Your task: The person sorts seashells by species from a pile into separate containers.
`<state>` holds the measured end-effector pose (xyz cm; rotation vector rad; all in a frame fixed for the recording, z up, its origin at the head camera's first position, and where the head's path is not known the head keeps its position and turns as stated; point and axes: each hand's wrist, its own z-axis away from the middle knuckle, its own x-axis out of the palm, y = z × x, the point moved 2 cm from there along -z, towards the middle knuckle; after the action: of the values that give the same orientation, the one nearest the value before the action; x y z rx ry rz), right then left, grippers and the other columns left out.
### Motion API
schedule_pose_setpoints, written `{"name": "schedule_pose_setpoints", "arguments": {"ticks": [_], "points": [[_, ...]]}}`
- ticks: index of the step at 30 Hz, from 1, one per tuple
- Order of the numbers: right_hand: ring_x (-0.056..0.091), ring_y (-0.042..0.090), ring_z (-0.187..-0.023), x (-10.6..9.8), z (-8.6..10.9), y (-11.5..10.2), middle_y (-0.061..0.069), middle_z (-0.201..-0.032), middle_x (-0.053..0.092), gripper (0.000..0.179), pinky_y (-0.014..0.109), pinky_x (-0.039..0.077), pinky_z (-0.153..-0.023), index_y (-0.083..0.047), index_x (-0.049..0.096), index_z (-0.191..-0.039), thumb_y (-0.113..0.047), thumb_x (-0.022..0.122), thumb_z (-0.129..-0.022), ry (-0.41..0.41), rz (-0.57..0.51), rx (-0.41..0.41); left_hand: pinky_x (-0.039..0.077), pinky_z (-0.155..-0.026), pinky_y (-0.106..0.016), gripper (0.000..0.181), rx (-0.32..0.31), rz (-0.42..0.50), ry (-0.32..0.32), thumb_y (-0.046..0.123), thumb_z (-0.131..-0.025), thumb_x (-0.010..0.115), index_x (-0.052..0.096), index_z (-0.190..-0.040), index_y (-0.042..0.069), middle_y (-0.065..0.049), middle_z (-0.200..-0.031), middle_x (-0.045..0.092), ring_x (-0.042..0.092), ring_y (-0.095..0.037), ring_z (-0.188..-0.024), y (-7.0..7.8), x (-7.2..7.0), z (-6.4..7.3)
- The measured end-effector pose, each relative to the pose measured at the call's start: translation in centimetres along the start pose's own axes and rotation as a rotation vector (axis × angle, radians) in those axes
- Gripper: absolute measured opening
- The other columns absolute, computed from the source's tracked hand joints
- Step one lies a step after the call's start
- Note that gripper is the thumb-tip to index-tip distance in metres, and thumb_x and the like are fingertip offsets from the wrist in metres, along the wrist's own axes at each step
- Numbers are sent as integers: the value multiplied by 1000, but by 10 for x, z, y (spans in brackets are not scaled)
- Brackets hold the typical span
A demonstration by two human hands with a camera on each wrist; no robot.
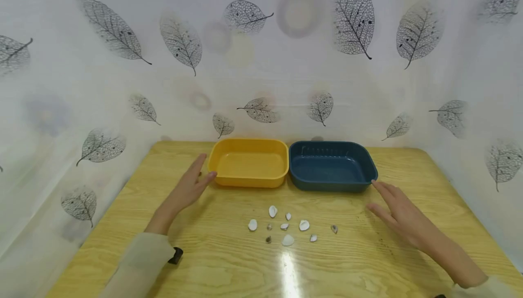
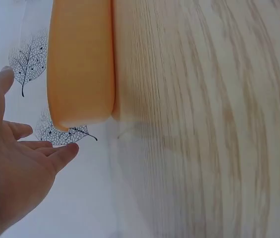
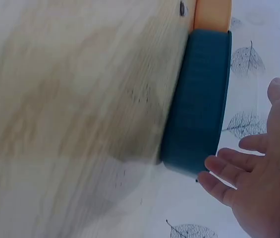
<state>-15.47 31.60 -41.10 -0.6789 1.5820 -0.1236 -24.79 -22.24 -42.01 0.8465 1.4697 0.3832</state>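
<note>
My left hand [image 1: 185,192] is at the left end of a yellow plastic basin [image 1: 249,182], its fingers extended and nothing held. In the left wrist view that hand [image 2: 21,163] has its fingers spread beside the basin's end wall [image 2: 83,64]. My right hand [image 1: 402,216] reaches to the near right corner of a dark blue basin [image 1: 331,186], also holding nothing. The right wrist view has this hand [image 3: 258,173] with fingers apart by the blue wall [image 3: 196,99]; whether they touch it I cannot tell. Both basins look empty inside and stand side by side.
Several small seashells lie scattered on the wooden table [image 1: 229,266] in front of the basins, among them a white shell [image 1: 288,240] and a small dark shell [image 1: 334,229]. A leaf-printed cloth [image 1: 261,71] hangs behind the table and along its sides.
</note>
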Motion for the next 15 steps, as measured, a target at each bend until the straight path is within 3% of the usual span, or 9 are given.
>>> {"name": "schedule_pose_setpoints", "arguments": {"ticks": [6,11,15], "points": [[47,53,-130,15,0,-17,34,-146,44,62,72,43,-98,8,42,-153,-31,59,-107,-35,11,-10,30,-119,-62,75,22,58,20,34,-110,51,15,-162,-7,-32,-166,15,25,-49,-149,3,6,-9],[61,39,-116,24,-3,-28,27,-142,52,54,63,51,-93,7,49,-148,-29,57,-108,-63,-27,-33,41,-113,-60,63,44,140,63,22,-109,56,27,-159,-4,-30,-160,29,34,-46,-145,3,10,-15],[62,26,-109,31,-5,-33,18,-138,57,51,52,56,-86,4,54,-145,-31,58,-108,-84,-67,-38,46,-110,-57,62,28,175,61,21,-108,58,30,-157,-5,-31,-157,33,38,-46,-143,3,12,-17]]}}
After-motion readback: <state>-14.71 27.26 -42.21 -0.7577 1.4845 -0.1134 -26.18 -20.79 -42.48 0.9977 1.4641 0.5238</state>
